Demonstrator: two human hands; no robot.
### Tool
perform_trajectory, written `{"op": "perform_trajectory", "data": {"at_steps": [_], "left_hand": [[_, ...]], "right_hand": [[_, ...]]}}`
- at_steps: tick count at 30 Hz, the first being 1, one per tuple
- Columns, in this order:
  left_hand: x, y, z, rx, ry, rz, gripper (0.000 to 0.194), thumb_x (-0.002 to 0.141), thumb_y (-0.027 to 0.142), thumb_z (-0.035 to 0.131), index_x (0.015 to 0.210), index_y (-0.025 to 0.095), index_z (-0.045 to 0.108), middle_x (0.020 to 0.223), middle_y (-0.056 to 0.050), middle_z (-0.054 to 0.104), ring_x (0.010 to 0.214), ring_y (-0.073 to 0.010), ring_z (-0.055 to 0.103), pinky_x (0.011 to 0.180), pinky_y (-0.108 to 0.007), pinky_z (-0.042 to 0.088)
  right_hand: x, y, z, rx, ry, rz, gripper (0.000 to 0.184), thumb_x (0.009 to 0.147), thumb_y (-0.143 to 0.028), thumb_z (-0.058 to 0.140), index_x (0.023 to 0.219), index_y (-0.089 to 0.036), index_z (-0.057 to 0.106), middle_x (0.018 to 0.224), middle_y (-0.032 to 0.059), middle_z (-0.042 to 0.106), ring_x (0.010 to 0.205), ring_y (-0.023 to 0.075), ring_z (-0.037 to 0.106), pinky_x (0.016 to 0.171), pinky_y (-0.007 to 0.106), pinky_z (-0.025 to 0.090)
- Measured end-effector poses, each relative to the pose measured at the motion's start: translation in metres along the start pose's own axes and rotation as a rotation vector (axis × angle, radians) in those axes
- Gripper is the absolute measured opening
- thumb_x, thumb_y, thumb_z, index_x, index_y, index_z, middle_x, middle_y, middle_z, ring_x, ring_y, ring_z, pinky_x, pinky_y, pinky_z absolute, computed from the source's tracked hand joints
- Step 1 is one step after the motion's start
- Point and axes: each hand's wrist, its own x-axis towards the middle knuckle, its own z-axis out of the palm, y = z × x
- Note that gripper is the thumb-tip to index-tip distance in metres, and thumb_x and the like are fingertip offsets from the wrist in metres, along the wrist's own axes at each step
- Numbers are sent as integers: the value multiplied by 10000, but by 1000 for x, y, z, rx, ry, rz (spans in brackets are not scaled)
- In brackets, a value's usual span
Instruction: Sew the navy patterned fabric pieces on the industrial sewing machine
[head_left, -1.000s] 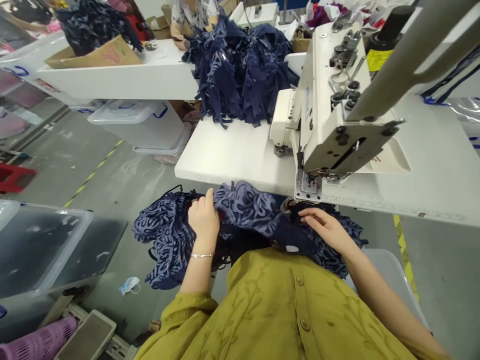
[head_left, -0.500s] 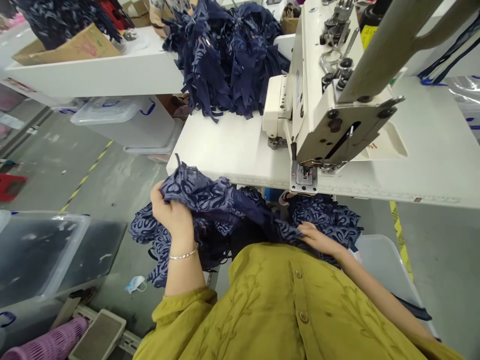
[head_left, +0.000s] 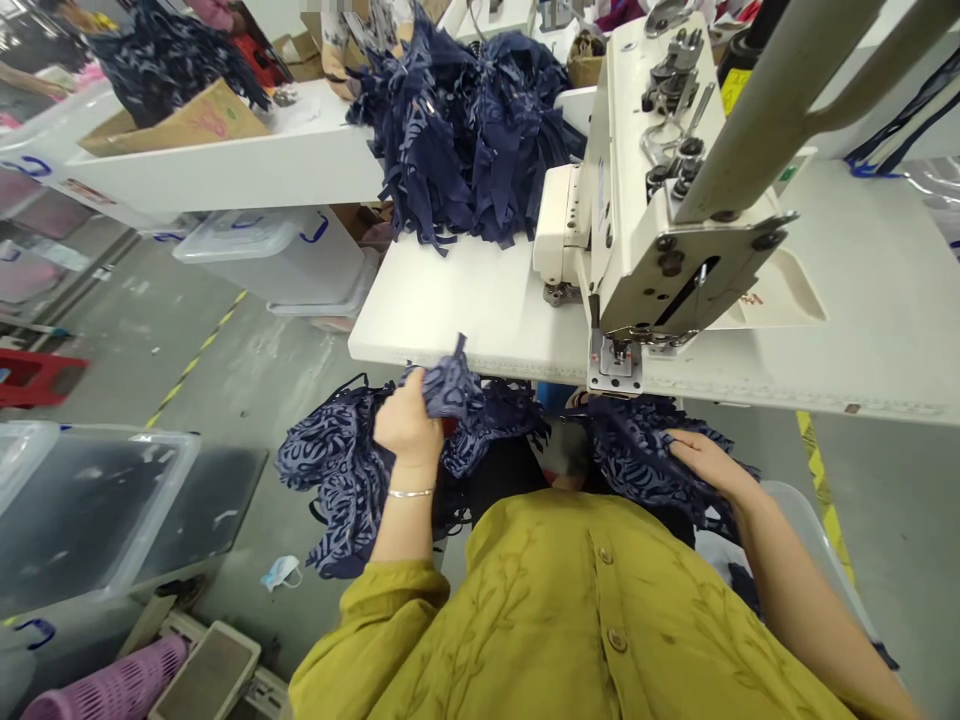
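No legible text (machine logo (head_left: 601,184) too faint)

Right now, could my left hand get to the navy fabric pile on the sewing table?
Probably yes: white tabletop lies between the left hand and the navy fabric pile, with the sewing machine to the right. That hand grips a patterned fabric piece, so may need freeing first.
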Motion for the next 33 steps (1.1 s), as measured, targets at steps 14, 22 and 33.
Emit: {"op": "perform_trajectory", "data": {"at_steps": [14, 22, 33], "left_hand": [[10, 2, -6, 376, -332, 191, 381, 948, 136, 333, 1266, 126, 543, 934, -149, 595, 880, -253, 556, 706, -330, 438], [-28, 1, 17, 357, -649, 12, 513, 954, 150, 319, 1465, 110, 293, 1028, -174, 611, 933, -245, 629, 748, -311, 491], [-67, -24, 67, 407, -830, -117, 302, 932, 219, 507, 1212, 110, 537, 1227, -150, 552, 963, -202, 643, 783, -328, 531]], "right_hand": [[13, 10, 21, -360, -101, -52, 348, 746, -309, 450, 987, -225, 687, 949, 46, 743, 928, 284, 673, 843, 370, 505], [8, 1, 27, -84, -190, 18, 450, 702, -403, 641, 1104, -209, 704, 1216, 72, 680, 1221, 329, 551, 1059, 427, 421], [-29, -33, 7, 356, -303, 103, 522, 759, -541, 702, 1175, -229, 661, 1136, 84, 709, 1070, 316, 643, 934, 442, 528]]}}
